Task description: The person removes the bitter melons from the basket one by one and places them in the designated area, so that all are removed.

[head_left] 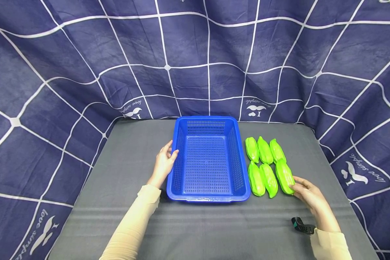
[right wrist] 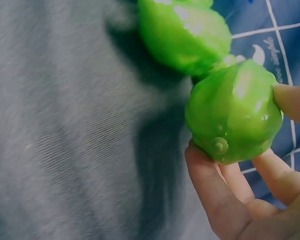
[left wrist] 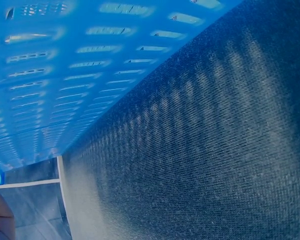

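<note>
My left hand [head_left: 164, 160] holds the left rim of a blue perforated plastic basket [head_left: 208, 198], thumb over the edge. In the left wrist view, the slotted basket wall [left wrist: 45, 85] fills the upper left, and only part of a finger [left wrist: 1, 215] shows. On the right, my right hand [head_left: 312, 196] grips the near end of a glossy, ridged green fruit [head_left: 284, 177], elongated and tapering at its far end. The right wrist view shows thumb and fingers around this fruit [right wrist: 235, 115], its round nub facing the camera. Another green fruit [right wrist: 185, 35] lies just beyond.
Several similar green fruits [head_left: 265, 151] lie in two rows along the basket's right side. A grey cloth [head_left: 126, 202] covers the table. Dark blue curtains [head_left: 188, 47] with white lines enclose the back and sides. A small black device [head_left: 302, 225] sits at the right wrist.
</note>
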Available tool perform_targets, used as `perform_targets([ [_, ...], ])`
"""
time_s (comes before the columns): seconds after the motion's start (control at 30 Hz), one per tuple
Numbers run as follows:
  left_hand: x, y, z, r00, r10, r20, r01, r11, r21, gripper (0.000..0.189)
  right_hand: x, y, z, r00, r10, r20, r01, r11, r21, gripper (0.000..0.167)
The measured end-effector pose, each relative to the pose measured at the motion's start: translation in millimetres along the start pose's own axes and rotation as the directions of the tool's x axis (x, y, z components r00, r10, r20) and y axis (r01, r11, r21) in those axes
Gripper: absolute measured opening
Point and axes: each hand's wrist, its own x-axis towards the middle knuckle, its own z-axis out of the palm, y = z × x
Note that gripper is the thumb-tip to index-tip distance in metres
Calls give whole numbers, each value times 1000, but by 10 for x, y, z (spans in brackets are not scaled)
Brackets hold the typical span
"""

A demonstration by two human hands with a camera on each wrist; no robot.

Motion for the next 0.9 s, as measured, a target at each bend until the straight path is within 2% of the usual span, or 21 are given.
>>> perform_targets([
  [0.13, -5, 17, -11, 1000, -6, 1, 6, 1000, -7, 53, -114, -72, 67, 1000, 7, 20, -5, 995, -99, 72],
  [0.17, -6, 23, -14, 1000, -9, 2, 9, 1000, -8, 53, -173, -139, 99, 1000, 13, 25, -10, 992, -127, 69],
  [0.23, -8, 26, -12, 1000, -12, 0, 12, 1000, -12, 54, -169, -117, 105, 1000, 18, 25, -14, 989, -150, 69],
  [0.6, -14, 31, -11, 1000, -20, 1, 20, 1000, -17, 54, -129, -42, 125, 998, 30, 48, -19, 977, -212, 66],
  [0.9, -19, 16, -4, 1000, -11, -1, 11, 1000, -14, 54, -139, -49, 143, 998, 51, 45, -40, 978, -205, 70],
])
